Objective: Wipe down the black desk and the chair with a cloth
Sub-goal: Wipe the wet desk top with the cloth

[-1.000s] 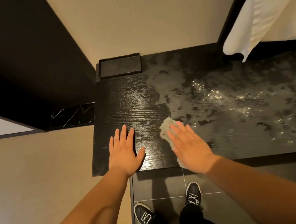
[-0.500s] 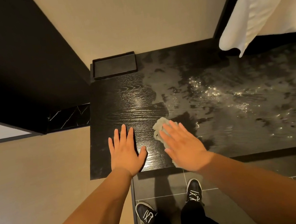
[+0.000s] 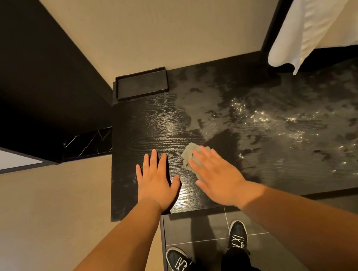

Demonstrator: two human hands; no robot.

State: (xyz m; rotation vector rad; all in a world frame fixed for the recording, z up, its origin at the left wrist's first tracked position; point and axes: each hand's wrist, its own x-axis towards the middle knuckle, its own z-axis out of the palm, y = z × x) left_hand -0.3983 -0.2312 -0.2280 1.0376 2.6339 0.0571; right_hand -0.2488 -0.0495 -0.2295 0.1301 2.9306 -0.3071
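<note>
The black wood-grain desk fills the middle of the view; its right part is covered with wet streaks and glinting drops. A small grey cloth lies near the front edge, mostly under my right hand, which presses flat on it with straight fingers. My left hand rests flat on the desk just left of the cloth, fingers spread. No chair is in view.
A shallow black tray sits at the desk's back left corner against the beige wall. A white curtain hangs over the back right. A black cabinet stands to the left. My shoes stand on dark floor tiles below the desk edge.
My right hand has slid the cloth leftward along the front of the desk, closer to my left hand, leaving a dry dark patch to its right. The left hand has stayed put.
</note>
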